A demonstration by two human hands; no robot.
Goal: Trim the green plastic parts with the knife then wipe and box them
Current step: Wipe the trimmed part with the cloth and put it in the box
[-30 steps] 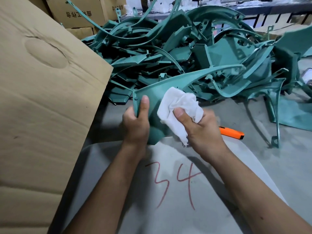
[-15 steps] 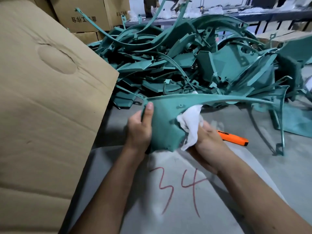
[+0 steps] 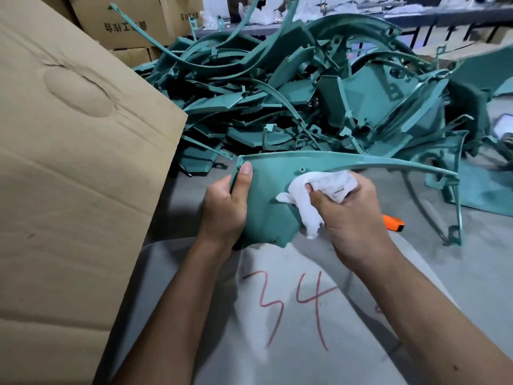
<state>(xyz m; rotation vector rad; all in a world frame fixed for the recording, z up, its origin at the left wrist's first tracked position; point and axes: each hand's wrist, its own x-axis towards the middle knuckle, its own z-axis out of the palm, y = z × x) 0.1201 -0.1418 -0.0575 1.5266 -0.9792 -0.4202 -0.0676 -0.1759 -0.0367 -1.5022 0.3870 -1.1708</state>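
The green part point(image 3: 266, 207) is in the middle, held up over the grey bench point(image 3: 472, 273). It has a wide flat end and a long thin arm that points to 3 o'clock. The left hand point(image 3: 224, 212) grips the wide end, thumb on the front and fingers curled behind. The right hand point(image 3: 352, 218) is closed around a white cloth point(image 3: 319, 187) and presses it on the part.

This looks like the wiping step. The next move is likely to rub the rest of the part clean, then put it in the big cardboard box point(image 3: 69, 176) at 9 o'clock.

The orange knife point(image 3: 394, 223) lies on the bench at 3 o'clock, just past the right hand. A big pile of green parts point(image 3: 305, 93) sits at 12 o'clock.
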